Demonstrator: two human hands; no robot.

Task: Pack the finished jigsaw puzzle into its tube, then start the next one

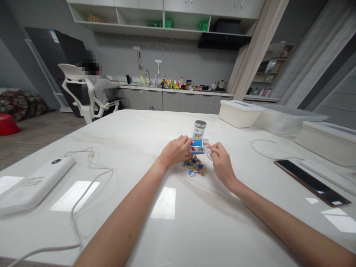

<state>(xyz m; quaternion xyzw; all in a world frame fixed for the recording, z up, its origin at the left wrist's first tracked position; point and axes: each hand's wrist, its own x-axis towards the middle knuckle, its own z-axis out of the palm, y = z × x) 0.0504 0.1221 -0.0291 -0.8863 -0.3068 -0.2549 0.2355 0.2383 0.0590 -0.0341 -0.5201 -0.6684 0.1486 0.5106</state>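
A clear plastic jar with a blue picture label lies on its side in the air, its open mouth to the right. My left hand is closed around the bottom end of it. At the mouth is my right hand, index finger reaching to the opening and the other fingers curled; whether it pinches anything is hidden. Below the jar, small jigsaw puzzle pieces lie heaped on the white table. A second jar with a grey lid stands upright just behind. A round silvery rim shows partly beside my right hand.
On the left lie a white device and a grey cable. A dark tablet rests on the right. Lidded bins line the far right edge. A person sits in a white chair by the kitchen counter.
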